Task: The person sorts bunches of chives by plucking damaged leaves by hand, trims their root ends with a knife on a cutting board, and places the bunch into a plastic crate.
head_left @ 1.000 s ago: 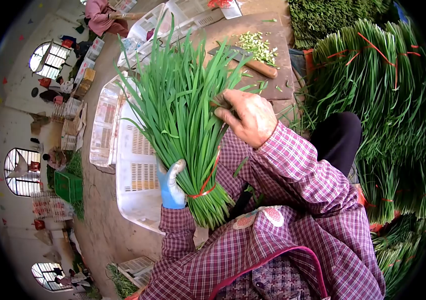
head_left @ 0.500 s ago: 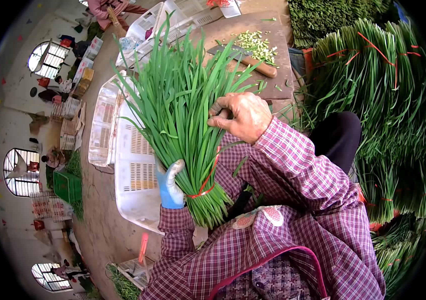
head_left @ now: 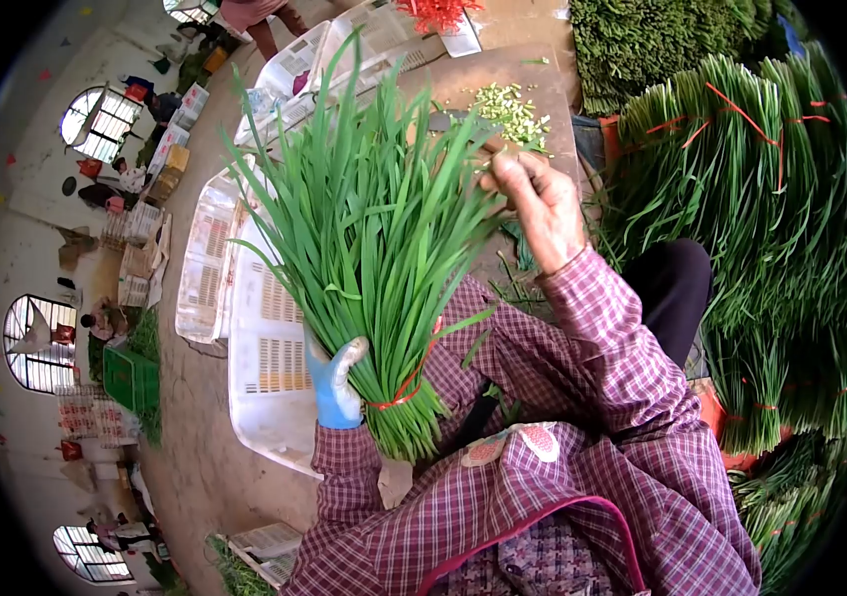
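My left hand (head_left: 336, 382), in a blue and white glove, is wrapped around the lower part of a bunch of garlic chives (head_left: 374, 238). A red band (head_left: 399, 390) ties the bunch near its cut ends, and the long leaves fan out upward. My bare right hand (head_left: 543, 204) is at the right edge of the leaves, thumb and fingers closed; what lies between them, if anything, is hidden. Behind that hand, a knife (head_left: 446, 122) rests on a wooden board (head_left: 555, 74), its handle mostly covered. Chopped pale stem ends (head_left: 508, 114) are scattered there.
White plastic crates (head_left: 270, 348) stand to the left of the bunch. Tied chive bundles (head_left: 741, 179) are stacked on the right. Red ties (head_left: 438, 12) lie at the top. Farther left are a green crate (head_left: 131, 375) and other people (head_left: 104, 320).
My right hand has moved right and up from the middle of the leaves to their right edge, now covering much of the knife handle. The left hand still holds the bunch.
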A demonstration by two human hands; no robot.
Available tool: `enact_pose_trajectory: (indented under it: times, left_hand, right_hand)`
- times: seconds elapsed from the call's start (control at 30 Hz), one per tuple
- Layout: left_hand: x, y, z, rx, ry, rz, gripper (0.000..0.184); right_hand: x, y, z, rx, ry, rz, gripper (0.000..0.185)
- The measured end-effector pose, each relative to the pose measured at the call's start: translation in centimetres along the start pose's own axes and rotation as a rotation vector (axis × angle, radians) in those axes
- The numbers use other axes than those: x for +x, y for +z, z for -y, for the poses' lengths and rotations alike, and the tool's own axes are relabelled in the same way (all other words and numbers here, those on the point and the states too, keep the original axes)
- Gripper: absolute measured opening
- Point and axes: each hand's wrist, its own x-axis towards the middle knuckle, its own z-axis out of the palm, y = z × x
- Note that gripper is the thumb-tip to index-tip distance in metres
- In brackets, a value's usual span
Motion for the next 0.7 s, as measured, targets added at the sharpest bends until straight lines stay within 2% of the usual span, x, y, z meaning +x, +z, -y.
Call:
enact_pose_trajectory:
  times: [0.07, 0.13, 0.17, 0.2, 0.27, 0.33, 0.5, 0.53, 0.57, 0.67, 0.7]
  left_hand:
    - [-0.2, 0.0, -0.1, 0.019, 0.005, -0.025, 0.081]
    - [-0.1, -0.7, 0.3, 0.06, 0.032, -0.001, 0.081]
    - [0.3, -1.0, 0.7, 0.029, 0.027, -0.037, 0.092]
    - [0.2, -0.9, 0.5, 0.03, 0.029, -0.034, 0.092]
    - [0.0, -0.6, 0.0, 0.03, 0.041, 0.081, 0.077]
    - [-0.1, -0.1, -0.6, 0.059, 0.048, 0.099, 0.076]
    - [-0.3, -1.0, -0.5, 0.038, 0.028, 0.089, 0.077]
    - [0.0, -1.6, 0.1, -0.01, 0.01, 0.074, 0.084]
    - [0.1, -2.0, 0.5, -0.056, -0.012, 0.06, 0.09]
    - [-0.3, -2.3, 1.2, -0.095, -0.02, 0.006, 0.09]
    - [-0.1, -2.4, 1.3, -0.094, -0.02, 0.01, 0.09]
  right_hand:
    - [0.8, -1.5, 1.9, -0.235, -0.059, 0.072, 0.025]
    - [1.0, -1.5, 3.9, -0.591, -0.36, 0.023, 0.018]
    - [1.1, -0.8, 4.9, -0.617, -0.528, 0.025, 0.015]
    - [1.2, 0.0, 5.5, -0.641, -0.695, 0.025, 0.013]
    - [0.9, 1.4, 5.6, -0.733, -0.845, 0.159, 0.013]
    - [0.3, 3.1, 5.4, -0.762, -0.941, 0.26, 0.016]
    - [0.5, 2.5, 1.9, -0.944, -0.896, 0.383, 0.017]
    - [0.2, 2.2, 1.5, -0.943, -0.898, 0.384, 0.017]
    - [-0.1, 1.8, 1.2, -0.921, -0.837, 0.394, 0.017]
    - [-0.3, 1.5, 1.5, -0.878, -0.743, 0.374, 0.015]
    - [-0.3, 1.5, 2.0, -0.768, -0.62, 0.353, 0.013]
